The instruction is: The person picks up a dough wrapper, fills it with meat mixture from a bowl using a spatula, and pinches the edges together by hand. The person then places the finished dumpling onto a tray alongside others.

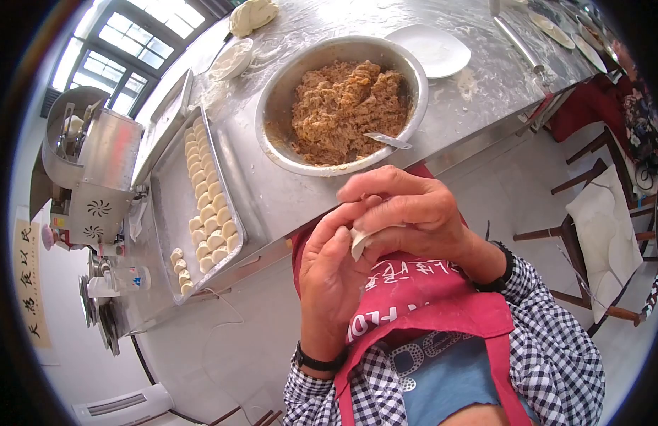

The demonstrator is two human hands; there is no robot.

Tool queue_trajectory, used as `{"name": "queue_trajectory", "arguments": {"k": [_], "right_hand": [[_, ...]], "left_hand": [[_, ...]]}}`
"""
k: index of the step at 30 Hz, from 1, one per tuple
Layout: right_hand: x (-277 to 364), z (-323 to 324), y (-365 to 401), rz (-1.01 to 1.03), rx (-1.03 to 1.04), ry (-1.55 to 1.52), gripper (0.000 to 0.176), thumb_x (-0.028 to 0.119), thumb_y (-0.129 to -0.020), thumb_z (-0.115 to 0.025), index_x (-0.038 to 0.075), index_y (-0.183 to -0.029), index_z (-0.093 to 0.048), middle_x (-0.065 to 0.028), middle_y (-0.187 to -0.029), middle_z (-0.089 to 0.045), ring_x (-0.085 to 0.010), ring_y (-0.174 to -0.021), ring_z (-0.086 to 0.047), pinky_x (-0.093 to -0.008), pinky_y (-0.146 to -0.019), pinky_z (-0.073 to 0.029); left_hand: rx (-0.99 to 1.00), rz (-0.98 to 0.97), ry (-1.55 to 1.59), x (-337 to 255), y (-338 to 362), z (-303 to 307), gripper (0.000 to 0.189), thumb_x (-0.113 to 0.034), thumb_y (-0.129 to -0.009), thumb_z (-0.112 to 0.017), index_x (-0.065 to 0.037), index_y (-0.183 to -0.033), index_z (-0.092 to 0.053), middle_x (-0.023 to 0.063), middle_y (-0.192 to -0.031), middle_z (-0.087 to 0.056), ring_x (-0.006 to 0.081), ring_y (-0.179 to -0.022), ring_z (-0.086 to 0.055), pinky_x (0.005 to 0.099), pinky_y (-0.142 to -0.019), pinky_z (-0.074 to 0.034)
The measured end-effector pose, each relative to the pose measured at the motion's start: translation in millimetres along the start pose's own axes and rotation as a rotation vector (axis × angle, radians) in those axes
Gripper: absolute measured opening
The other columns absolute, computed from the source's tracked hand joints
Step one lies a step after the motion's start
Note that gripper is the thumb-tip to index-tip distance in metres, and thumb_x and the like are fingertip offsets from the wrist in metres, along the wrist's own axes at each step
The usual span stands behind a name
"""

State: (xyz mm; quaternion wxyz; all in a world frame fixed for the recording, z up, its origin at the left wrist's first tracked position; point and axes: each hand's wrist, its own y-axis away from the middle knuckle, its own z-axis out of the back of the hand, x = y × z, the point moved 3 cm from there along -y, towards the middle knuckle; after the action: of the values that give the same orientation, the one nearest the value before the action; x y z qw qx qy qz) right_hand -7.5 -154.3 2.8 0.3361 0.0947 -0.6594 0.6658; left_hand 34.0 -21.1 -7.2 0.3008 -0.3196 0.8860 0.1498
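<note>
While both hands meet over the red apron [428,291], just off the bench [478,92] edge, a small white dumpling [360,243] sits between them, mostly hidden. Left hand [329,277] cups it from below, curled close so the soft wrapper has a bed to rest in. Right hand [414,213] comes over the top, fingers [375,190] bent down and pinched tight on the wrapper edge, looks like pressing the fold. Both hands closed on it, no gap visible. Steel bowl [283,78] of brown filling stands right in front within easy reach, spoon [389,140] resting inside at the near rim, easy to grab. Tray [165,213] on the left holds about 2 loose rows of shaped dumplings [208,206], kept apart so they don't stick. White plate [435,50] and dough lump [252,15] lie farther back on the floured bench
</note>
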Motion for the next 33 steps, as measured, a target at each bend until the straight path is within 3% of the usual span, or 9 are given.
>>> {"name": "queue_trajectory", "arguments": {"k": [2, 5, 9, 11, 17, 24, 26, 29, 33], "right_hand": [[3, -1, -1, -0.153, -0.043, -0.096, 0.018, 0.011, -0.067, -0.074, 0.001, -0.076, -0.062, -0.0156, -0.098, -0.061, -0.0254, -0.089, -0.060, -0.0334, -0.073, -0.050], [-4, 1, -2, 0.038, 0.007, -0.039, 0.019, 0.011, -0.067, -0.074, 0.001, -0.078, -0.062, -0.0164, -0.099, -0.061, -0.0246, -0.090, -0.060, -0.0332, -0.073, -0.050], [-3, -1, 1, 0.041, 0.013, -0.024, 0.021, 0.012, -0.067, -0.074, 0.001, -0.079, -0.063, -0.0165, -0.100, -0.061, -0.0247, -0.091, -0.060, -0.0333, -0.074, -0.050], [1, -4, 1, -0.174, -0.058, -0.123, 0.021, 0.014, -0.066, -0.074, 0.001, -0.079, -0.063, -0.0160, -0.100, -0.061, -0.0257, -0.091, -0.060, -0.0343, -0.075, -0.049], [-7, -1, 1, 0.044, 0.025, -0.020, 0.020, 0.011, -0.067, -0.075, 0.000, -0.079, -0.063, -0.0182, -0.105, -0.059, -0.0217, -0.090, -0.060, -0.0304, -0.072, -0.050], [-4, -6, 3, -0.115, -0.070, -0.121, 0.019, 0.012, -0.068, -0.074, 0.000, -0.079, -0.064, -0.0189, -0.108, -0.058, -0.0225, -0.093, -0.060, -0.0295, -0.073, -0.050], [-4, -5, 3, -0.118, -0.032, -0.090, 0.011, 0.005, -0.071, -0.069, 0.001, -0.080, -0.065, -0.0109, -0.103, -0.062, -0.0224, -0.095, -0.060, -0.0310, -0.079, -0.049], [-7, -2, 2, -0.019, -0.017, -0.032, 0.010, 0.004, -0.072, -0.068, 0.001, -0.080, -0.065, -0.0103, -0.098, -0.064, -0.0236, -0.094, -0.061, -0.0326, -0.081, -0.049], [-6, -2, 2, -0.036, -0.016, -0.063, 0.009, 0.003, -0.072, -0.067, 0.000, -0.080, -0.065, -0.0096, -0.094, -0.065, -0.0243, -0.095, -0.061, -0.0336, -0.082, -0.048]], "left_hand": [[0.018, -0.003, 0.005, -2, -1, -4, 0.031, -0.008, -0.093, -0.040, 0.004, -0.121, -0.045, 0.0164, -0.118, -0.052, 0.0222, -0.107, -0.054, 0.0353, -0.092, -0.045], [0.029, 0.007, 0.061, 1, 0, 7, 0.033, -0.010, -0.092, -0.041, 0.008, -0.120, -0.043, 0.0208, -0.120, -0.049, 0.0265, -0.109, -0.053, 0.0386, -0.092, -0.047], [0.032, 0.014, 0.020, 0, -1, 1, 0.032, -0.009, -0.093, -0.040, 0.005, -0.121, -0.045, 0.0161, -0.118, -0.053, 0.0223, -0.107, -0.054, 0.0351, -0.092, -0.045], [0.044, -0.005, 0.016, -2, -1, -3, 0.032, -0.009, -0.092, -0.041, 0.005, -0.120, -0.045, 0.0159, -0.117, -0.053, 0.0221, -0.106, -0.054, 0.0352, -0.092, -0.045], [0.033, 0.010, 0.054, 1, -1, 4, 0.032, -0.010, -0.092, -0.041, 0.007, -0.119, -0.043, 0.0204, -0.120, -0.049, 0.0258, -0.110, -0.053, 0.0377, -0.093, -0.046], [0.021, 0.000, 0.021, -3, -1, -2, 0.031, -0.010, -0.093, -0.041, 0.004, -0.120, -0.046, 0.0156, -0.119, -0.052, 0.0216, -0.107, -0.054, 0.0353, -0.092, -0.045], [0.023, 0.020, 0.007, -1, -1, -1, 0.032, -0.011, -0.093, -0.041, 0.004, -0.121, -0.045, 0.0149, -0.119, -0.052, 0.0212, -0.108, -0.053, 0.0358, -0.092, -0.045], [-0.036, 0.043, 0.008, -1, 0, -6, 0.033, -0.012, -0.094, -0.041, 0.003, -0.123, -0.043, 0.0142, -0.119, -0.052, 0.0210, -0.108, -0.053, 0.0362, -0.093, -0.045], [-0.032, 0.041, -0.010, 0, 0, -6, 0.034, -0.012, -0.094, -0.041, 0.003, -0.125, -0.042, 0.0138, -0.119, -0.051, 0.0208, -0.108, -0.053, 0.0362, -0.093, -0.045]]}}
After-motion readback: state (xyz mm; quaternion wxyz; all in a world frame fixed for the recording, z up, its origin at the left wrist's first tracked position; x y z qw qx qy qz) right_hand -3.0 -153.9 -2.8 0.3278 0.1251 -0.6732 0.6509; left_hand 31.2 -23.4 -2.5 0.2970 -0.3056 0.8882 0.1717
